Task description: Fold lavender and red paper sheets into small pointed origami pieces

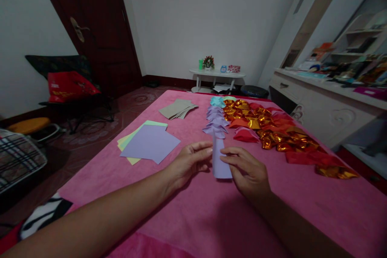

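A narrow folded strip of lilac paper point(219, 157) lies on the pink cloth point(211, 217) in front of me. My left hand point(189, 163) pinches its left edge with thumb and fingers closed. My right hand point(246, 171) presses on its right edge, fingers curled onto the paper. Just beyond the strip runs a row of folded lilac paper pieces point(215, 121), with a light blue one point(217, 101) at the far end.
A stack of flat lilac, green and yellow sheets point(149, 142) lies to the left, grey-brown sheets point(178, 109) farther back. Gold and red foil folded pieces point(272, 129) spread along the right. A white dresser point(326, 105), small white table point(216, 74) and dark chair point(69, 84) surround the surface.
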`<state>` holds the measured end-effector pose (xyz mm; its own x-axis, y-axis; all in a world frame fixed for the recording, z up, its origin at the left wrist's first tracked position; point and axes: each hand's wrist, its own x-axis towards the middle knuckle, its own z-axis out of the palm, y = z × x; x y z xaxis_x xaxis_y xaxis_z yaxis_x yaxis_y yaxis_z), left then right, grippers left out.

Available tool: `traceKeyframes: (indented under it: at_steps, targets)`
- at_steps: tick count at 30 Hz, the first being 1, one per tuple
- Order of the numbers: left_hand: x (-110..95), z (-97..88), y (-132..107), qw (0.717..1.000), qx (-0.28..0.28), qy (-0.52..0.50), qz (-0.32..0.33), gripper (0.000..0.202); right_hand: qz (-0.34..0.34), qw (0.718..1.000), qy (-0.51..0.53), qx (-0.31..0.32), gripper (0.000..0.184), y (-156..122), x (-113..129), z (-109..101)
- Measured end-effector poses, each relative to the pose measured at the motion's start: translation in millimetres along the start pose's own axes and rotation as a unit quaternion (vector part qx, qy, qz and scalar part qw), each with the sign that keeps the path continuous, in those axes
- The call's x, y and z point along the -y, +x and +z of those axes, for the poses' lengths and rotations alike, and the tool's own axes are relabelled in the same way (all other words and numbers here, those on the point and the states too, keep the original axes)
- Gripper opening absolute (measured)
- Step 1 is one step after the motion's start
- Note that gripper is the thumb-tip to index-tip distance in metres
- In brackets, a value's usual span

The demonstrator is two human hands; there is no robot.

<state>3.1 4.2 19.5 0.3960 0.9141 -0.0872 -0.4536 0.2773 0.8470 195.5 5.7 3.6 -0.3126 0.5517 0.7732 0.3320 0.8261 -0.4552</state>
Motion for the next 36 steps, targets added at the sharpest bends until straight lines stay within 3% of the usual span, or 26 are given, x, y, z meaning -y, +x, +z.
traceKeyframes:
  at_steps: [5, 11, 15, 20, 36]
  targets:
    - [6.0, 9.9, -0.8, 0.999, -0.036, 0.036, 0.017, 0.050, 0.002, 0.997, 0.016, 0.071, 0.039, 2.5, 3.6, 2.2]
    - [10.9, 10.6, -0.2, 0.995, -0.058, 0.066, 0.045, 0.053, 0.085, 0.980, 0.105, 0.144, 0.035, 9.0, 10.7, -5.2]
    - [10.6, 10.1, -0.5, 0.994, -0.061, 0.074, 0.045, 0.053, 0.163, 0.967, 0.163, 0.112, 0.032, 9.6, 7.5, -5.8]
    - [11.9, 9.6, -0.6, 0.995, -0.044, 0.071, 0.045, 0.051, 0.226, 0.958, 0.156, 0.083, 0.036, 6.7, 2.2, -2.3]
    - [9.5, 10.6, -5.1, 0.996, -0.028, 0.079, 0.029, 0.047, 0.232, 0.944, 0.220, 0.084, 0.030, 6.9, 6.3, -2.1]
